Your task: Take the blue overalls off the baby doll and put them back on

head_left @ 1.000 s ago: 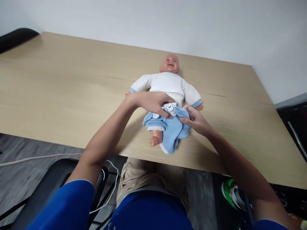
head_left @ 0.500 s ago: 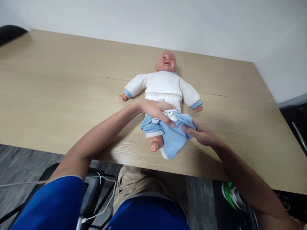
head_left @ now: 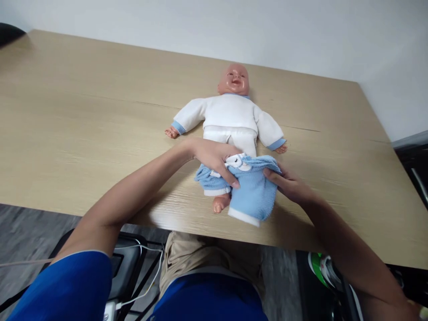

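Observation:
A baby doll (head_left: 230, 111) in a white top with light blue cuffs lies on its back on the table, head away from me. Light blue doll pants (head_left: 252, 191) with white hems are around its lower legs. One bare foot (head_left: 220, 203) pokes out of the pant leg on the left; the other foot is hidden. My left hand (head_left: 219, 158) grips the waistband at the middle, thumb on the front. With thumb and fingers, my right hand (head_left: 284, 178) pinches the waistband's right side, and that leg hangs spread toward me.
The wooden table (head_left: 100, 133) reaches to a white wall (head_left: 214, 26). A dark chair (head_left: 130, 263) with a white cable stands below the front edge at left. Black items, one with a green part (head_left: 317, 269), sit below at right.
My right hand has moved slightly right, stretching the waistband. The right pant leg has swung out and now hangs wider and flatter. The camera view has shifted slightly.

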Available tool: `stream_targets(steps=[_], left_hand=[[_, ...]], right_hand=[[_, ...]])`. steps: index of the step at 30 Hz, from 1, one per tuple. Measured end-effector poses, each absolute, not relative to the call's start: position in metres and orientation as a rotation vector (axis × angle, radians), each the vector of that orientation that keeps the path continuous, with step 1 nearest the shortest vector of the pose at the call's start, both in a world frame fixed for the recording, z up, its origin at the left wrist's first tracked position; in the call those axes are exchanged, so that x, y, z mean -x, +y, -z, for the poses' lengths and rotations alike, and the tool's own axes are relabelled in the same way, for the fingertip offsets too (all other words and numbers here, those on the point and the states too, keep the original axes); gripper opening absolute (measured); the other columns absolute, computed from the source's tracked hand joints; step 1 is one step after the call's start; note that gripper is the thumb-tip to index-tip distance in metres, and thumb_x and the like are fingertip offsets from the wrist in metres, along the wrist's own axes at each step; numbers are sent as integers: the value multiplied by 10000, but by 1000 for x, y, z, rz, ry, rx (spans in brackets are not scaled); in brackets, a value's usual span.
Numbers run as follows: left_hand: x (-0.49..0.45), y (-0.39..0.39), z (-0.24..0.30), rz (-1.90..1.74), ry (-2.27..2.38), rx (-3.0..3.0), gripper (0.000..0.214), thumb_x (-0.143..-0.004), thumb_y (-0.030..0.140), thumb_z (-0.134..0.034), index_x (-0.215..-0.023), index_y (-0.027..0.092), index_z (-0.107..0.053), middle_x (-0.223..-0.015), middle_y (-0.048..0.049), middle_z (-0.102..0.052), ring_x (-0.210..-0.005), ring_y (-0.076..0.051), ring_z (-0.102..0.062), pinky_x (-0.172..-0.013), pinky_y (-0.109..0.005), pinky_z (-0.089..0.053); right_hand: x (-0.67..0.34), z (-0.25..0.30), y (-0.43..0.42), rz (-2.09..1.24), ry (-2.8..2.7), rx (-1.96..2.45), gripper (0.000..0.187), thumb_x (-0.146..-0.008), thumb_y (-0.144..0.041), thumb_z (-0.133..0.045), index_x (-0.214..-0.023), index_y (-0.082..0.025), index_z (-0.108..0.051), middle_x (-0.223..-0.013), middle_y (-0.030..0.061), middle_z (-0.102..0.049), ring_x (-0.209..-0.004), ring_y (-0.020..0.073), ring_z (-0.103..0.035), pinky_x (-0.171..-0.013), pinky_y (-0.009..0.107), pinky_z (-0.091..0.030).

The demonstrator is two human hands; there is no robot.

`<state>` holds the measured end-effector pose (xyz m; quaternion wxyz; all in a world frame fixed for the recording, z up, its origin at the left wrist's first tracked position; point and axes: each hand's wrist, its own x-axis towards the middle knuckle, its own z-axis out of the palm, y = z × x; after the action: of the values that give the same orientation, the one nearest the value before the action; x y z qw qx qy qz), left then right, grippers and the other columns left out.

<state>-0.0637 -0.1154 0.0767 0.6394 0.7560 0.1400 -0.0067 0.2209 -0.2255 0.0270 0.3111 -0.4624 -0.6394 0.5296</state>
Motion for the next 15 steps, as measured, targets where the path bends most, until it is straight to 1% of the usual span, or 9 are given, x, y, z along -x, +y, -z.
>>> stream_targets(steps=[2, 3, 5, 7, 9, 10, 11, 13, 15], left_hand=[[67, -112, -75, -50, 337, -1718, 201, -767, 370, -1080, -917, 299, -967, -1067, -43, -935, -1103, -358, -892, -1077, -502, -762], [68, -110, -74, -71, 351, -1710, 215, -775, 370, -1083, -947, 301, -973, -1098, -45, -941, -1136, -364, -893, -1108, -506, -755], [70, -107, -72, -81, 360, -1700, 278, -800, 388, -1089, -1039, 299, -980, -1146, -44, -949, -1164, -353, -891, -1105, -482, -755], [69, -106, -69, -75, 303, -1699, 321, -834, 418, -1091, -1083, 259, -967, -1137, -49, -946, -1112, -303, -889, -1015, -391, -760], [68, -107, -66, -40, 213, -1674, 361, -867, 467, -1096, -1029, 185, -939, -1042, -69, -927, -961, -247, -870, -861, -301, -740], [68, -109, -64, -2, 171, -1640, 403, -890, 502, -1091, -995, 151, -924, -987, -85, -915, -888, -235, -857, -802, -290, -732], [68, -110, -63, 49, 133, -1593, 447, -918, 537, -1075, -993, 126, -917, -959, -107, -909, -846, -240, -853, -776, -306, -738], [68, -114, -60, 157, 73, -1510, 515, -932, 566, -1070, -1068, 91, -925, -977, -157, -921, -846, -283, -877, -798, -382, -775], [68, -116, -57, 86, 117, -1499, 558, -845, 531, -1136, -1094, 76, -931, -979, -170, -926, -868, -317, -893, -843, -446, -796]], right_hand=[[-221, -30, -227, -1466, -1753, 1190, 491, -1083, -770, -842, -1220, -298, -849, -1084, 54, -815, -951, 280, -745, -831, 402, -683], [-222, -33, -228, -1526, -1802, 1148, 490, -1077, -757, -857, -1226, -290, -854, -1094, 56, -823, -954, 280, -751, -830, 400, -687], [-223, -35, -231, -1682, -1886, 1038, 481, -1025, -733, -931, -1131, -270, -852, -1012, 40, -805, -884, 258, -724, -772, 375, -667], [-225, -33, -233, -1831, -1886, 949, 477, -958, -694, -1013, -977, -260, -815, -879, 9, -740, -775, 220, -653, -685, 343, -613], [-225, -26, -234, -1878, -1739, 938, 507, -927, -686, -1043, -872, -265, -765, -791, -14, -669, -698, 192, -576, -621, 329, -556], [-224, -23, -234, -1857, -1613, 960, 522, -926, -703, -1038, -857, -272, -752, -776, -18, -654, -683, 187, -559, -614, 329, -550], [-222, -20, -234, -1825, -1475, 991, 530, -930, -726, -1028, -863, -279, -751, -782, -19, -659, -687, 188, -567, -629, 331, -565], [-216, -15, -234, -1778, -1238, 1040, 541, -928, -764, -1019, -904, -290, -759, -826, -14, -705, -735, 194, -626, -703, 333, -621], [-211, -14, -234, -1794, -1122, 1063, 524, -935, -756, -1022, -973, -292, -781, -883, -12, -753, -799, 195, -686, -783, 325, -659]])
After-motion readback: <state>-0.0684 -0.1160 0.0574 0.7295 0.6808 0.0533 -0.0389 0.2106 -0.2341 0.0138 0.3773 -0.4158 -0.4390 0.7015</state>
